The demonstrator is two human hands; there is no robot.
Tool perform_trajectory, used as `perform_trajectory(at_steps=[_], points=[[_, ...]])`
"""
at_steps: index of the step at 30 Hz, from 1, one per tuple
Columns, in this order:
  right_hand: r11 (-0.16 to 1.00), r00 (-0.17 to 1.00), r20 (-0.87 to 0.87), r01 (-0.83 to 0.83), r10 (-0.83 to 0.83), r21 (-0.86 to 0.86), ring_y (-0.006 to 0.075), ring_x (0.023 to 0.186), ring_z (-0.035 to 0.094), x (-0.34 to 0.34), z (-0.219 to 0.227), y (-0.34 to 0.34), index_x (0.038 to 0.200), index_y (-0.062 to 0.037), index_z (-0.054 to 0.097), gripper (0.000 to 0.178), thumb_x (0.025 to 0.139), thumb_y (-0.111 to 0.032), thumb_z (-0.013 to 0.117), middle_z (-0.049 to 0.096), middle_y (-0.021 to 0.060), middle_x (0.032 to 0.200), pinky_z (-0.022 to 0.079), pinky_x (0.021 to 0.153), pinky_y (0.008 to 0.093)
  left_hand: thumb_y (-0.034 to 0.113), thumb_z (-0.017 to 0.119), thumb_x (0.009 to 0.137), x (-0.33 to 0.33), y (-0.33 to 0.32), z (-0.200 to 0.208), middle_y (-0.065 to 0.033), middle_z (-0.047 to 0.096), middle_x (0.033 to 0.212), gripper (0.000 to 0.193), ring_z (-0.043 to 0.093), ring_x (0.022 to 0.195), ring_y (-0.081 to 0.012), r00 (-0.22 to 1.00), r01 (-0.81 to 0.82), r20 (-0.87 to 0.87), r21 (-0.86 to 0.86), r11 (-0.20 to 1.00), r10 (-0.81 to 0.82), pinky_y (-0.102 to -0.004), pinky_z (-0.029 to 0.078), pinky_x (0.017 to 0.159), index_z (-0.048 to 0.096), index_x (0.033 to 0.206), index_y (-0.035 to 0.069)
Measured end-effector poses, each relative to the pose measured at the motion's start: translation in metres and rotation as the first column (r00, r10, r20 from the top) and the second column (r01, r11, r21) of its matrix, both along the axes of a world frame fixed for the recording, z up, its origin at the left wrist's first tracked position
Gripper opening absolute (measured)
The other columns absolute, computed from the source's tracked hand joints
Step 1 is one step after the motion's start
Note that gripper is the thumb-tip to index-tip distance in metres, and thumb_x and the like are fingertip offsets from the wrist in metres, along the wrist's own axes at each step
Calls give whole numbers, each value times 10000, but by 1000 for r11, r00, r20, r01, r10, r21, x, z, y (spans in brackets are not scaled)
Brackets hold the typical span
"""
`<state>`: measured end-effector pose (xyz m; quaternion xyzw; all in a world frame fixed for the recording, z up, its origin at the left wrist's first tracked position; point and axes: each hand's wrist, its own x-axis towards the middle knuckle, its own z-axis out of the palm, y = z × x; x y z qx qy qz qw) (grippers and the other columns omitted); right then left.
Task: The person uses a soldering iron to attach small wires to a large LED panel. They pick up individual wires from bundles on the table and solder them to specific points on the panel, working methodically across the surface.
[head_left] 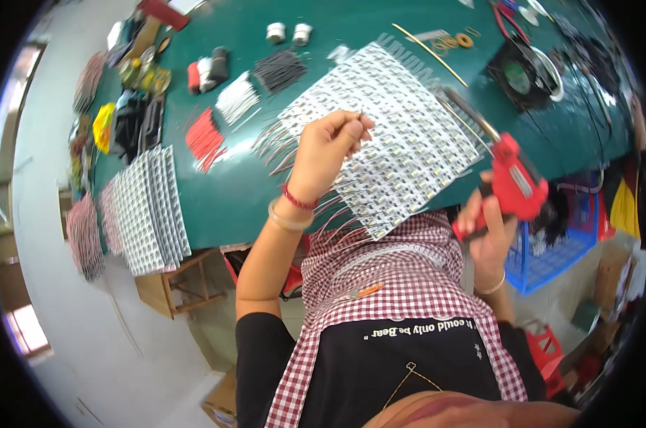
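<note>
Your left hand (330,146) is over the sheet of white boards (408,135); your right hand (490,232) is beside it.
On the green tabletop (223,207), the sheet lies slantwise before you, nearly square, so its long axis is hard to call. Your left hand is nearer, above the sheet's left half; your right, off its near right side, wraps round the red soldering gun (517,178), whose barrel slants away and leftward toward the sheet's right edge. Your left thumb and finger pinch a dark sliver (361,115), too small to identify; whether it touches the sheet, you can't tell. Your left hand hides some boards; the gun's tip is blurred.
</note>
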<state>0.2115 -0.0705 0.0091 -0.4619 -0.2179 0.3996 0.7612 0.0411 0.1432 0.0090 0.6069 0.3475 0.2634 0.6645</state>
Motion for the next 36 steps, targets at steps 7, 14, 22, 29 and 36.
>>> perform_trajectory(at_steps=[7,14,22,29,36], points=[[978,988,-69,-147,138,-149,87,569,554,-1,23,69,1163,19,549,332,913,-169,660,617,53,793,471,516,239,-1,595,890,14,-56,20,-78,709,806,99,606,677,-69,996,30,-84,97,995,-22,-213,496,620,658,950,-47],[945,964,-128,-257,234,-204,59,559,541,-16,11,67,1092,2,600,309,872,-183,713,583,-4,721,444,486,220,25,633,864,19,-76,25,-102,703,723,56,655,611,-110,999,-3,-34,250,968,12,-246,489,547,665,885,-16],[938,899,374,-98,227,-334,59,632,572,-14,21,51,937,-4,651,187,832,-138,727,634,1,746,456,562,230,-7,602,863,17,-80,20,-186,691,747,112,713,694,-270,993,63,-113,342,938,-25,-328,524,584,538,953,-27],[927,911,361,-55,198,-370,52,640,568,-23,27,41,860,-18,653,121,790,-76,733,635,-9,743,450,577,224,35,634,870,7,-83,17,-110,705,736,81,696,677,-144,978,180,-156,321,930,-136,-250,513,592,583,905,-17],[941,960,165,-172,227,-293,101,626,587,-24,19,28,1140,-3,538,402,780,16,717,617,37,771,463,548,235,95,651,853,-13,-83,18,-39,707,753,85,590,606,-64,955,268,-190,220,938,-228,-231,461,571,681,835,18]])
